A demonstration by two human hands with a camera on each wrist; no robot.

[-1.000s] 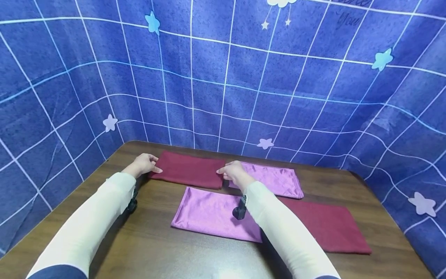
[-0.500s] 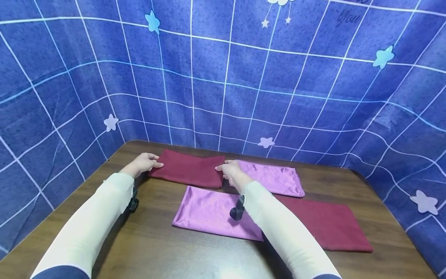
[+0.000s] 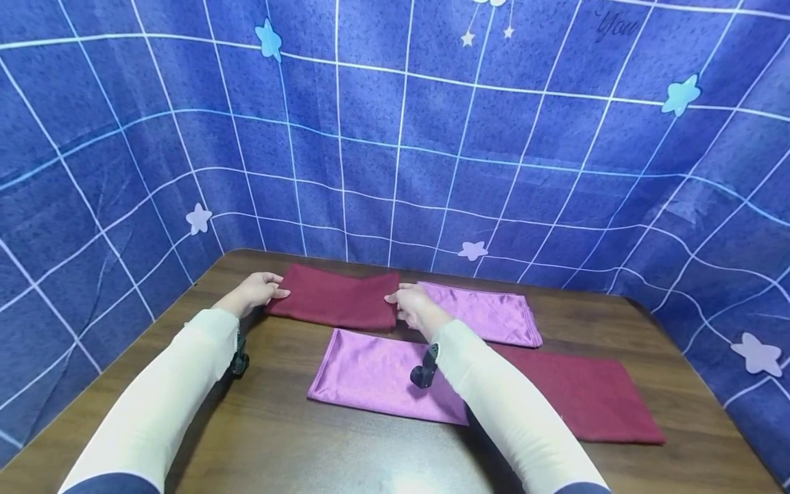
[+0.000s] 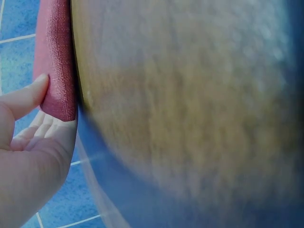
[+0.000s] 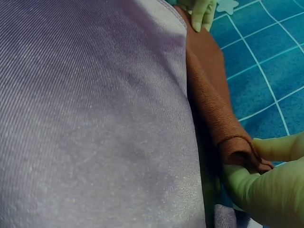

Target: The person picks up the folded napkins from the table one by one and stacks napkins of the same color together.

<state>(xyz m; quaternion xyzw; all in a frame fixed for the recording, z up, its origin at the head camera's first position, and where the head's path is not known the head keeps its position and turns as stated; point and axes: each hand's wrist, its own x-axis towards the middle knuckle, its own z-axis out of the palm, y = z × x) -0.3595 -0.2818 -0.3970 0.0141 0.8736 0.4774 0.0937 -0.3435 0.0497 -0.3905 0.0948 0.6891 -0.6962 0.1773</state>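
A folded dark red cloth (image 3: 336, 298) lies toward the back left of the table, its top sagging slightly in the middle. My left hand (image 3: 256, 291) pinches its left end; in the left wrist view the thumb presses on the red cloth (image 4: 57, 61) with the fingers beneath. My right hand (image 3: 416, 307) pinches the right end, and the right wrist view shows thumb and finger on either side of the folded edge of the cloth (image 5: 213, 104). Just in front lies a folded purple cloth (image 3: 376, 374), partly under my right forearm.
A second folded purple cloth (image 3: 481, 312) lies right of my right hand. Another folded dark red cloth (image 3: 599, 398) is at the right, partly behind my right sleeve. A blue curtain (image 3: 370, 137) with white lines and stars hangs behind the wooden table (image 3: 265, 425).
Both hands keep their hold on the back red cloth. Its upper edge has lifted at the right and now dips in the middle. The view has shifted slightly.
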